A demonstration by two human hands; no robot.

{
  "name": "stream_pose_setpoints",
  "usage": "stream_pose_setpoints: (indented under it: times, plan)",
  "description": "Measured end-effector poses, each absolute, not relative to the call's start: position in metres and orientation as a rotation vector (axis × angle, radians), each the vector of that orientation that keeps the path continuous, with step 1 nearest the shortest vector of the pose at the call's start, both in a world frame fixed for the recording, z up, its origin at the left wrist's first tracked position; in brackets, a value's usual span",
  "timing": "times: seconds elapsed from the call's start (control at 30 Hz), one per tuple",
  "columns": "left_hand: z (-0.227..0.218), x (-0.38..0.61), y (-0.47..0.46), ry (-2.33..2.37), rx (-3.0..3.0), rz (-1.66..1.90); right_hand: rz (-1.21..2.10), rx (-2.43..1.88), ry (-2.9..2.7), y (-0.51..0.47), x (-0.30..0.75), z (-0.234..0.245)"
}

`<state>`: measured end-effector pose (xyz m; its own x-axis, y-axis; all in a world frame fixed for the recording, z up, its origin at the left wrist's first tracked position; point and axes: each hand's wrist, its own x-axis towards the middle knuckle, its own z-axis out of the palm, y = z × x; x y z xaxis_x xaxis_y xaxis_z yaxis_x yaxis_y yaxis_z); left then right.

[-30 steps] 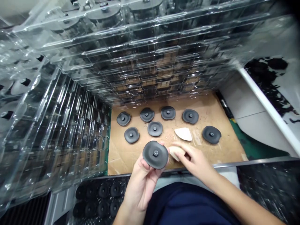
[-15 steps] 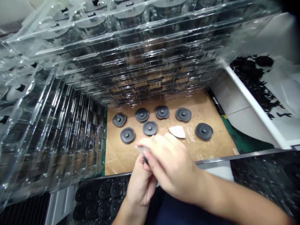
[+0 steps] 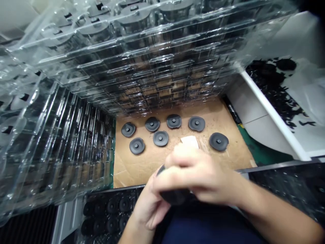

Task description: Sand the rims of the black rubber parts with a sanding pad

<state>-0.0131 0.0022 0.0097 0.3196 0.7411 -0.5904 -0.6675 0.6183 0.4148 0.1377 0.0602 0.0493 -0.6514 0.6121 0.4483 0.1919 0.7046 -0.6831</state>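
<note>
My left hand grips a dark grey rubber disc from below, near the front edge of the cardboard sheet. My right hand lies over the top of that disc with its fingers curled and pressed on it, hiding most of it. What the right hand's fingers hold, if anything, is hidden and blurred. Several more grey discs with a centre nut lie in two rows on the cardboard. A pale wedge-shaped piece lies among them, just beyond my right hand.
Stacks of clear plastic trays wall in the cardboard at the back and on the left. A tray of black discs sits low at the front left. A white bin with black scraps stands at the right.
My right hand came from beside the disc, moved across and over it and now covers it. The disc has dropped lower, toward my body. The camera shifted slightly.
</note>
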Motion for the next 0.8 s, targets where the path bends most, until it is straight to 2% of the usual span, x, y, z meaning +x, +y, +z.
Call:
stream_pose_setpoints:
  times: [0.2,0.33,0.4,0.53,0.7,0.8]
  plan:
    - [0.012,-0.023,-0.003,0.632,0.045,0.913,1.002,-1.36,-1.838,0.038,0.158,-0.006]
    - [0.014,-0.024,0.001,0.638,0.026,0.883,1.072,-1.427,-1.883,0.007,0.165,-0.054]
    - [0.013,-0.022,0.003,0.625,0.057,0.887,1.037,-1.439,-1.876,0.005,0.166,-0.059]
    - [0.012,-0.019,0.001,0.616,0.127,0.9,0.874,-1.468,-1.774,0.022,0.166,-0.013]
    - [0.008,-0.02,-0.009,0.796,0.215,0.847,0.599,-0.809,-2.098,0.034,0.151,0.053]
    - [0.002,-0.02,-0.012,0.878,0.266,0.9,0.644,-0.966,-2.175,0.032,0.138,0.057]
